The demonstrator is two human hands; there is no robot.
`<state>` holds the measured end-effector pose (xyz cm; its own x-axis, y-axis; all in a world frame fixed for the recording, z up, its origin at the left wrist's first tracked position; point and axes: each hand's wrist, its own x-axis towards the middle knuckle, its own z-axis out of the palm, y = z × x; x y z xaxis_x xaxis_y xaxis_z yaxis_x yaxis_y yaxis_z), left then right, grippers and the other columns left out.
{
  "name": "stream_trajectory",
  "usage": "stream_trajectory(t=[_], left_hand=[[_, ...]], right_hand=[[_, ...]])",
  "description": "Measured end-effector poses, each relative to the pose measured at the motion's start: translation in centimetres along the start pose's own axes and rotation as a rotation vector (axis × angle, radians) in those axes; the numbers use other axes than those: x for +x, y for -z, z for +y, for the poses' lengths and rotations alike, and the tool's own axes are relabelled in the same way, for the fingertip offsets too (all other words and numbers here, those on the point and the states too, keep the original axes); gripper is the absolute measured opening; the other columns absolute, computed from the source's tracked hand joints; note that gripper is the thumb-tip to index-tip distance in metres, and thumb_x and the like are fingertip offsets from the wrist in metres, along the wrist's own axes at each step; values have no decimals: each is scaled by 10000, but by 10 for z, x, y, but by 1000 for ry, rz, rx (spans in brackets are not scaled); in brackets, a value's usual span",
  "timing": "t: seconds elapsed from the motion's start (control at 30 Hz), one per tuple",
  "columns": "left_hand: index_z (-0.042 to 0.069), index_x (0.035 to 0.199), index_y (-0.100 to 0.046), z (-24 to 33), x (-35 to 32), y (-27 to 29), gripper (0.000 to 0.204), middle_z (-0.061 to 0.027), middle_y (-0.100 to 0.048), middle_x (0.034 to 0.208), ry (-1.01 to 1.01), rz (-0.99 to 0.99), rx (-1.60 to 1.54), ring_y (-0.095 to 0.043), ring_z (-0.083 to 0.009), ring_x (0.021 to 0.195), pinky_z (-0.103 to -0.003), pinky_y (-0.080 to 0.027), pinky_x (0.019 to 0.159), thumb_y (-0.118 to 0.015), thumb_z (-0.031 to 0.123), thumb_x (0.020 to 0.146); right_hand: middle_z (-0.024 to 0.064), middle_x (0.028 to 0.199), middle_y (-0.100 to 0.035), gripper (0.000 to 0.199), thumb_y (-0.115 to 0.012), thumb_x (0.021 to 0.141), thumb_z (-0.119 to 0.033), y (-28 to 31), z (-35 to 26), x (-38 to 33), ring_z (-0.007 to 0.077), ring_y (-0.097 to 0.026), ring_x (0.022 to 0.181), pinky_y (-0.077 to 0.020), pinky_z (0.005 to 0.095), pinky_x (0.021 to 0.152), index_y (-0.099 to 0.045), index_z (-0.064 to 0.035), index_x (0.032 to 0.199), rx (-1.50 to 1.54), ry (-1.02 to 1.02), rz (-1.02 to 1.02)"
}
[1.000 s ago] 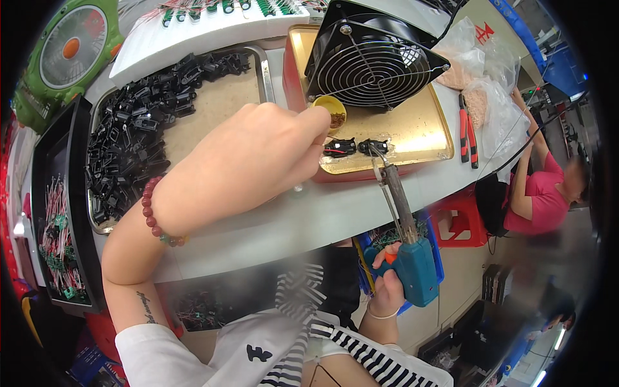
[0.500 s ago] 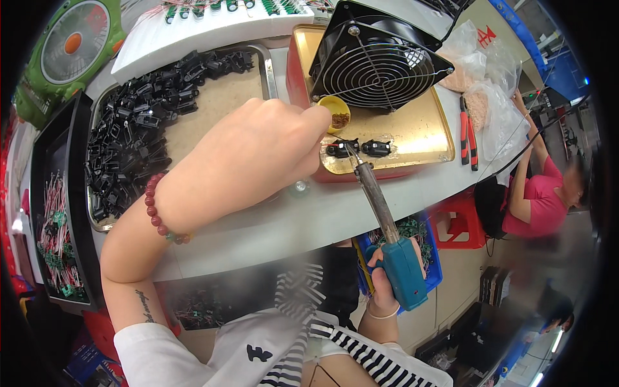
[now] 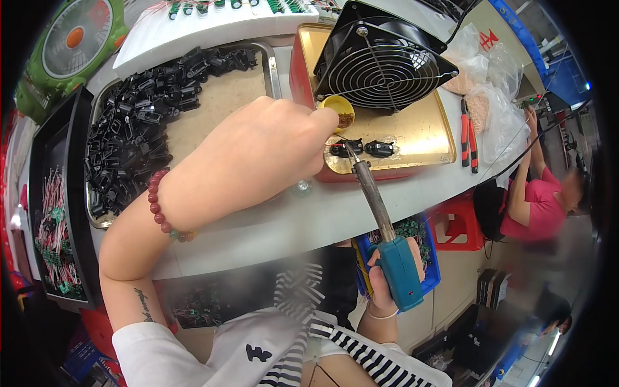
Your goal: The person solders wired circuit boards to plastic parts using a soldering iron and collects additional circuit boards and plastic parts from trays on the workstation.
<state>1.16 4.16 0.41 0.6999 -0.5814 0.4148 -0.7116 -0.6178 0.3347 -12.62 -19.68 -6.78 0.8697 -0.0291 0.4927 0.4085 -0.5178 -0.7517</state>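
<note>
My right hand (image 3: 382, 287) grips the teal handle of a gun-shaped soldering iron (image 3: 371, 193). Its tip meets the left one of two small black plastic parts (image 3: 351, 148) on a golden tin lid (image 3: 422, 138). Close above that part, my left hand (image 3: 271, 138) is closed in a pinch, and a thin wire (image 3: 343, 137) runs from the fingers toward the iron's tip. The fingertips themselves are mostly hidden. A short bit of red shows at this part's left side. The second black part (image 3: 380, 149) sits just to the right. Behind the left fingers stands a yellow cup (image 3: 337, 105) with brown lumps inside.
A black fan (image 3: 387, 64) with a wire guard stands on the tin. Left is a metal tray (image 3: 274, 74) of black parts. Red-handled pliers (image 3: 469, 135) and plastic bags (image 3: 496, 119) lie right. A blue bin (image 3: 433, 264) is below. Another person (image 3: 535, 203) sits at far right.
The view has shifted slightly. Both hands keep nearly the same pose, with the iron's tip still at the left black part.
</note>
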Motion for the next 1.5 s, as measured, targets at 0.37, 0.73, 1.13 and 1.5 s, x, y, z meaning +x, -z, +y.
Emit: stream_trajectory(t=[0.37,0.73,1.13,1.5], left_hand=[[20,740,-496,0,0,0,108,-137,-556,586,-16,17,-17,-558,-318,533,-387,-435,487,-597,27,703],[25,736,-491,-1,-1,-1,108,-130,-542,574,16,-10,-5,-548,-321,530,-393,-433,489,-596,38,710],[24,756,-496,-2,0,0,111,-127,-555,593,8,-19,-15,-560,-316,547,-395,-440,498,-600,47,723],[18,770,-496,-3,0,1,115,-130,-567,623,9,-46,-10,-563,-318,553,-390,-442,498,-599,48,727]], right_hand=[[58,718,-571,230,-641,648,-142,-2,-3,0,180,-447,575,-357,279,511,-628,-13,838,38,-27,27],[61,757,-602,327,-672,776,-344,-5,-10,-4,181,-559,673,-439,267,590,-621,-30,849,163,-141,62],[60,741,-577,295,-670,764,-325,-5,-6,-6,194,-533,645,-403,287,570,-619,-37,798,62,-68,90],[72,747,-557,241,-667,719,-247,-7,-6,-3,207,-514,624,-383,291,551,-617,-27,803,31,-59,82]])
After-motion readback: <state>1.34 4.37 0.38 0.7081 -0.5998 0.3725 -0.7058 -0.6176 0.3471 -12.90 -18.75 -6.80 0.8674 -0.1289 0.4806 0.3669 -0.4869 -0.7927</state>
